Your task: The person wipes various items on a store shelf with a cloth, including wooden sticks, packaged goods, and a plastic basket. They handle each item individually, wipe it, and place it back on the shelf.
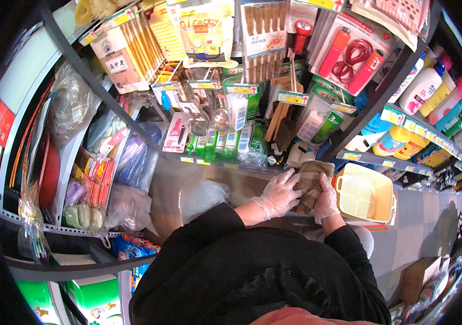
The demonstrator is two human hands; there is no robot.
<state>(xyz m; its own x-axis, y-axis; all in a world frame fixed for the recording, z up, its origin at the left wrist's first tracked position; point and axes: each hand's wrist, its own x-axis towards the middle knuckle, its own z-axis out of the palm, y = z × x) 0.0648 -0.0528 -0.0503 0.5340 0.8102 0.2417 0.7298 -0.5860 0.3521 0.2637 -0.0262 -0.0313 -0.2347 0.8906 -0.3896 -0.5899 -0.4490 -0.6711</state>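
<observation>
Between my two hands is a folded brown cloth [315, 180], held just in front of the lowest part of a shop shelf. My left hand [280, 194], in a clear thin glove, has its fingers on the cloth's left side. The right side of the cloth is gripped by my right hand [326, 202], gloved the same way, with the thumb side up along its edge. Just to the right of that hand sits a cream perforated plastic basket [364, 194]. Several packaged power strips [231, 140] stand on the shelf beyond my hands.
Dark shelf posts [371, 103] rise to either side. Packs of chopsticks [264, 36] and a carded skipping rope [352, 55] hang ahead. Bottles [422, 87] line the right shelves; bagged goods [70, 103] fill the left. A cardboard box [418, 278] stands on the tiled floor [409, 227].
</observation>
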